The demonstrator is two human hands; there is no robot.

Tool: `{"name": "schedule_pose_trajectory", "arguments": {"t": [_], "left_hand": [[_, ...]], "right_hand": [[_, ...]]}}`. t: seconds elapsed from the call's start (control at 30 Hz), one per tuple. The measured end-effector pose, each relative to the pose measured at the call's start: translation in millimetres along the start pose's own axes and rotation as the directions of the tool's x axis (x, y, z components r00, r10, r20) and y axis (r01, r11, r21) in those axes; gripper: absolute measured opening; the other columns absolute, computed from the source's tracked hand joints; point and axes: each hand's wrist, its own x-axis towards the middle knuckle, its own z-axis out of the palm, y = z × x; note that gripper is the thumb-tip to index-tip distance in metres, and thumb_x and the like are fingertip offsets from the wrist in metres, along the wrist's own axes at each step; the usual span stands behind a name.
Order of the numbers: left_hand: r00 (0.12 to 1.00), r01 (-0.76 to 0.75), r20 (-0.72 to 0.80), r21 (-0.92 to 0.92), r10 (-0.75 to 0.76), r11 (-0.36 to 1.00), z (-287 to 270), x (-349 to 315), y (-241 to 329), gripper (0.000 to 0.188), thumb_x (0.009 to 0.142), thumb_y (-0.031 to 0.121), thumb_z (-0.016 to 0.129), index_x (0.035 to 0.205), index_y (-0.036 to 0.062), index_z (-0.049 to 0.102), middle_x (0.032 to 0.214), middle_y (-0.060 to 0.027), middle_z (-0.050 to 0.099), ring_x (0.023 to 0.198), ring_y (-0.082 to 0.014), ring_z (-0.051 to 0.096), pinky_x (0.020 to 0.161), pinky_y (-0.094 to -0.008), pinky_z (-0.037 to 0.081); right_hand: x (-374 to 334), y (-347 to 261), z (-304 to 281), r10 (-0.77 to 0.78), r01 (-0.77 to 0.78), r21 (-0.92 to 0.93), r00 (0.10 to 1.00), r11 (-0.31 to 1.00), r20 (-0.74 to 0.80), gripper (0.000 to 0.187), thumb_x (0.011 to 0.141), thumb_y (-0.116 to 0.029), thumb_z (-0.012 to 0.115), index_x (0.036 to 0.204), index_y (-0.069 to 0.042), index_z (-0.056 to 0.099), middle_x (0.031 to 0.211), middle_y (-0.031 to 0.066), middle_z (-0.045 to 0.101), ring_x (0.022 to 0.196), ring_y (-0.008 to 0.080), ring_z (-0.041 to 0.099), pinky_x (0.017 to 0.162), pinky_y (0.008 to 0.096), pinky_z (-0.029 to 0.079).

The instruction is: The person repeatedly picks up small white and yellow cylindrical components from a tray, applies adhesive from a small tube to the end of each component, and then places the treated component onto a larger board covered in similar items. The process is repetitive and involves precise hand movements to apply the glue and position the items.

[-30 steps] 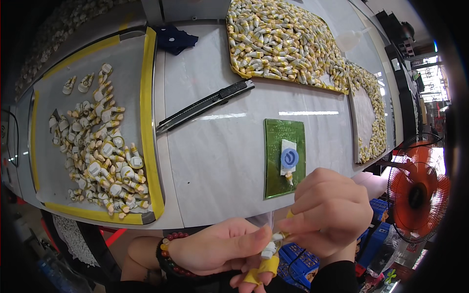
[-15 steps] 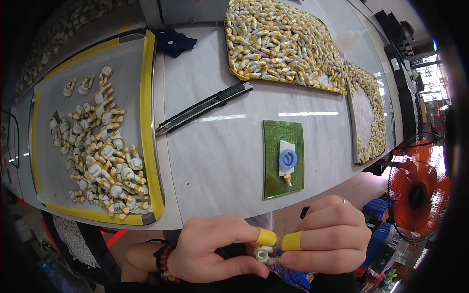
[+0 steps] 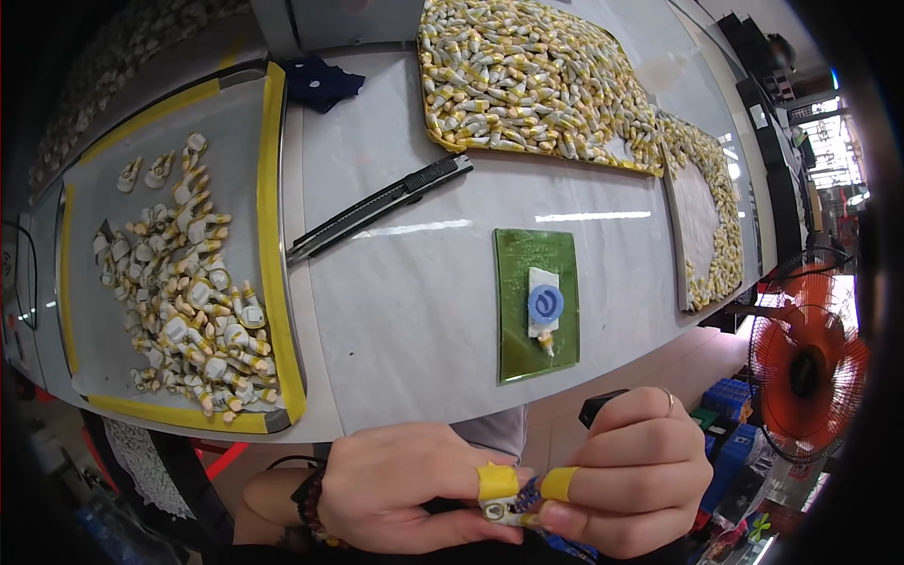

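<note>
Apparently midway on one sm. white-and-yellow pc (image 3: 495, 511), gripped betw. L hand (image 3: 400, 485) thumb & yellow-wrapped index, pinched at its end by R hand (image 3: 636, 480) thumb & index, just off table's (image 3: 405, 320) near edge, w/ many loose pcs (image 3: 198, 311) remaining in yellow-taped tray (image 3: 270, 245).

Assembly workshop: trays (image 3: 271, 188) of near-identical small parts (image 3: 199, 295) on the surface (image 3: 405, 311), plus utility knife (image 3: 381, 206), blue crates (image 3: 728, 399), big orange fan (image 3: 812, 367).

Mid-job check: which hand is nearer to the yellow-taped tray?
Left. The left hand is just off the lower right corner of the yellow-taped tray; the right hand is farther to its right, beyond the left hand.
</note>
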Motion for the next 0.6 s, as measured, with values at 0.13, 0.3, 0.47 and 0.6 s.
{"name": "schedule_pose_trajectory", "arguments": {"t": [0.13, 0.3, 0.47, 0.6], "left_hand": [[0.999, 0.006, -0.033, 0.054, -0.004, 0.999, 0.1, -0.7, 0.3, 0.027, 0.066, 0.007, 0.08, 0.089, -0.002, 0.067, 0.08, -0.0122, 0.067, 0.059, -0.022, 0.062, 0.056, -0.0259, 0.05], [0.996, -0.069, 0.063, 0.084, 0.063, 0.994, 2.4, 2.5, 2.9, 0.032, 0.079, 0.019, 0.07, 0.092, -0.0075, 0.059, 0.082, -0.0142, 0.065, 0.072, -0.0214, 0.062, 0.07, -0.0343, 0.052], [0.997, -0.036, 0.075, 0.027, 0.034, 0.999, 9.9, 0.1, -1.3, 0.035, 0.073, 0.015, 0.076, 0.096, -0.0056, 0.059, 0.086, -0.0142, 0.064, 0.078, -0.0226, 0.06, 0.077, -0.0379, 0.051], [0.986, 0.0, 0.166, 0.006, -0.001, 1.0, 0.7, -4.5, -6.5, 0.039, 0.073, 0.018, 0.076, 0.097, -0.0065, 0.059, 0.085, -0.016, 0.063, 0.073, -0.0228, 0.062, 0.075, -0.0372, 0.052]], "right_hand": [[-9.4, 19.7, -10.0, -0.247, 0.241, 0.054, 0.953, 0.969, 0.175, 0.016, 0.059, -0.004, 0.07, 0.073, 0.001, 0.061, 0.07, 0.0085, 0.06, 0.06, 0.0195, 0.054, 0.053, 0.0286, 0.042], [-12.5, 21.0, -11.6, -0.305, 0.31, -0.046, 0.948, 0.95, 0.094, 0.011, 0.069, -0.004, 0.066, 0.077, 0.001, 0.062, 0.074, 0.0089, 0.06, 0.063, 0.0187, 0.056, 0.055, 0.0265, 0.042], [-15.3, 4.7, -27.1, -0.151, 0.173, -0.102, 0.97, 0.98, 0.193, 0.01, 0.072, -0.007, 0.065, 0.08, -0.001, 0.064, 0.078, 0.0079, 0.061, 0.065, 0.0181, 0.056, 0.056, 0.027, 0.042], [-20.0, 7.7, -47.1, -0.032, 0.116, -0.224, 0.937, 0.968, 0.348, 0.01, 0.072, -0.013, 0.068, 0.082, -0.01, 0.068, 0.084, 0.0021, 0.064, 0.07, 0.0138, 0.056, 0.058, 0.0248, 0.041]]}}
